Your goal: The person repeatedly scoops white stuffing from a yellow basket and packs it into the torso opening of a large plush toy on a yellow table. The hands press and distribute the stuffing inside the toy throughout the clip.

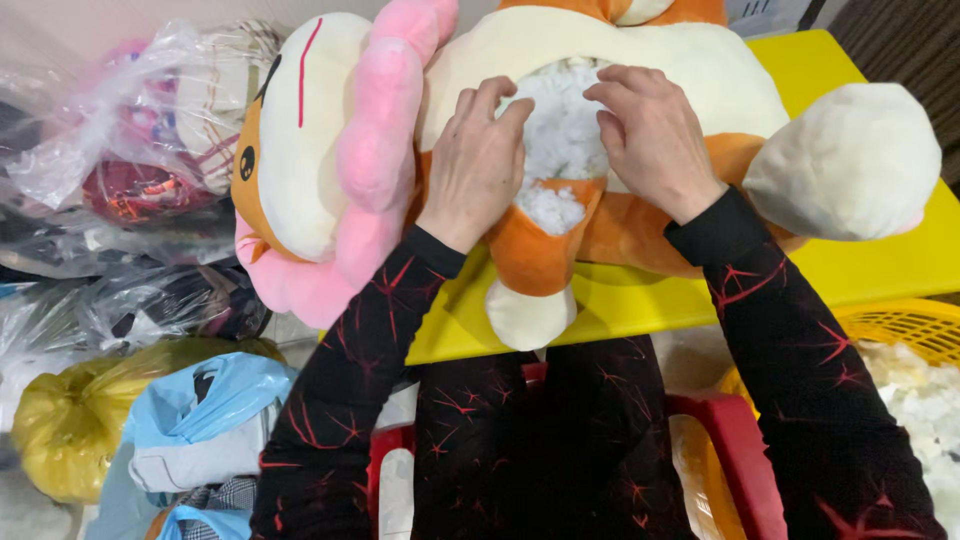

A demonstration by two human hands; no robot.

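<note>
Large orange and cream plush toy [700, 80] lying on yellow table [880, 270], head cut off at top edge, left hand [478, 165] and right hand [650, 135] flat, fingers spread at the open seam, white stuffing [560, 140] exposed, fingertips partly buried, grip on fabric cannot be confirmed, yellow basket [900, 325] partly cropped.

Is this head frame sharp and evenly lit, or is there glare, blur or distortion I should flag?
Head view: light is soft and even, with the left hand, right hand and white stuffing in the plush toy sharp; glare flecks the clear plastic bags at left; the yellow table edge bows slightly, suggesting wide-angle distortion; the yellow basket is cut off at right.
</note>
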